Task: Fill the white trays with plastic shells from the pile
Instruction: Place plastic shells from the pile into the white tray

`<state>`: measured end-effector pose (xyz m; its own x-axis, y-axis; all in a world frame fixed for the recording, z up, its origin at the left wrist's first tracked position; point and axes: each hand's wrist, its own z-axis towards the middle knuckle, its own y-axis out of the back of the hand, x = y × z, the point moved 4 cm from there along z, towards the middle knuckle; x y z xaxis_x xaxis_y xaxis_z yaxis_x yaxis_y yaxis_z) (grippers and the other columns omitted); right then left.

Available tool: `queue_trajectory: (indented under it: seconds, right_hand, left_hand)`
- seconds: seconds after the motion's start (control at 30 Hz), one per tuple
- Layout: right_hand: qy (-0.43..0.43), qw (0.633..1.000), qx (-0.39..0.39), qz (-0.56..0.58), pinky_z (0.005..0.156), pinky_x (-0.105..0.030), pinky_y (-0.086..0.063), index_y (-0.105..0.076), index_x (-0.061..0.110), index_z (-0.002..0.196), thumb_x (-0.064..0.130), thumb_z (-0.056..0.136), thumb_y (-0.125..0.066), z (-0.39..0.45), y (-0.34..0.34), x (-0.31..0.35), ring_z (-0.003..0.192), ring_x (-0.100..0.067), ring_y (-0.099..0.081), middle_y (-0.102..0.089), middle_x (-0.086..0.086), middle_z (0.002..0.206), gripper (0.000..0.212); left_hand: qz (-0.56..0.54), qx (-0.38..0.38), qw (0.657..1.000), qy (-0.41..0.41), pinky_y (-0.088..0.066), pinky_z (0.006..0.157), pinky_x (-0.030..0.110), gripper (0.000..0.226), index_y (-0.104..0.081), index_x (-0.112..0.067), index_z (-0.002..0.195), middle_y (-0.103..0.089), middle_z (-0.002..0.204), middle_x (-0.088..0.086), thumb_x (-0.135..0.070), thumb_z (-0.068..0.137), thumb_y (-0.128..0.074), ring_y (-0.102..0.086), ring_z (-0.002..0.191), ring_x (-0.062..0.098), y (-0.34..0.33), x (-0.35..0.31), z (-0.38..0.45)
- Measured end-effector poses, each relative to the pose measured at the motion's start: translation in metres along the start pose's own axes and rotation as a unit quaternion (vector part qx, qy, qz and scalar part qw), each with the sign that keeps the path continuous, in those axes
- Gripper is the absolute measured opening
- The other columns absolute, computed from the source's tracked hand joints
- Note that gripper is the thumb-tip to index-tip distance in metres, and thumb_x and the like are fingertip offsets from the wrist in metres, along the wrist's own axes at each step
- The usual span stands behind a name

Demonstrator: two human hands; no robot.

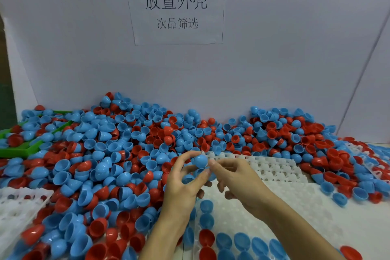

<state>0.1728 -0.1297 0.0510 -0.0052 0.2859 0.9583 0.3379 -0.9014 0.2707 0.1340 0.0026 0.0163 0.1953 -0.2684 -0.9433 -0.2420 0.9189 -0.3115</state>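
A big pile of blue and red plastic shells [118,154] covers the table from the left to the back wall. In front of me lies a white tray [280,202] with rows of sockets; blue and red shells [206,220] sit in its near-left sockets. My left hand [182,183] and my right hand [236,177] meet above the tray's far-left corner. Both pinch a blue shell [200,161] between the fingertips. More blue shells [187,178] sit in my left palm.
A second white tray [19,207] lies at the left, partly buried. Another white tray [358,150] shows at the right among shells. A green bin [23,150] stands at the far left. White walls with a paper sign [175,4] close off the back.
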Motion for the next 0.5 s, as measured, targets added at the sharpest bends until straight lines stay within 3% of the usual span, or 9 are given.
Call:
queue_trajectory:
  seconds: [0.13, 0.27, 0.4, 0.5]
  right_hand:
    - [0.0, 1.0, 0.004, -0.009, 0.064, -0.022, -0.052, -0.076, 0.022, 0.092, 0.028, 0.096, -0.064, -0.002, 0.005, 0.001, 0.065, -0.008, -0.066, -0.074, 0.004, 0.077, 0.014]
    - [-0.016, 0.997, 0.002, -0.071, 0.066, -0.017, -0.052, -0.077, 0.021, 0.088, 0.026, 0.094, -0.067, -0.001, 0.009, 0.001, 0.075, -0.006, -0.07, -0.076, 0.003, 0.08, 0.013]
    - [-0.032, 0.998, -0.002, -0.062, 0.062, -0.019, -0.05, -0.074, 0.016, 0.084, 0.021, 0.094, -0.067, -0.001, 0.015, 0.003, 0.07, -0.006, -0.07, -0.075, 0.001, 0.08, 0.014]
    - [0.014, 0.996, -0.024, -0.08, 0.054, -0.014, -0.046, -0.069, 0.017, 0.088, 0.017, 0.095, -0.065, -0.002, 0.022, 0.008, 0.068, -0.011, -0.072, -0.074, -0.001, 0.087, 0.008]
  left_hand:
    - [0.045, 0.028, 0.999, -0.006, -0.054, 0.068, 0.025, 0.038, -0.066, -0.049, 0.111, -0.066, 0.117, 0.001, -0.015, 0.096, -0.065, -0.071, 0.095, 0.02, -0.003, 0.003, 0.0]
    - [0.07, 0.04, 0.997, -0.011, -0.054, 0.068, 0.023, 0.047, -0.057, -0.058, 0.118, -0.07, 0.107, -0.012, -0.015, 0.1, -0.059, -0.069, 0.094, 0.01, -0.008, 0.004, -0.002]
    - [0.021, -0.018, 0.999, 0.023, -0.054, 0.061, 0.024, 0.036, -0.054, -0.044, 0.121, -0.072, 0.101, -0.009, -0.019, 0.096, -0.064, -0.073, 0.083, 0.013, -0.003, 0.007, 0.002]
    - [-0.005, -0.026, 0.997, 0.066, -0.053, 0.056, 0.027, 0.014, -0.07, -0.033, 0.106, -0.074, 0.102, 0.003, -0.028, 0.094, -0.066, -0.073, 0.078, 0.024, -0.002, 0.009, 0.002]
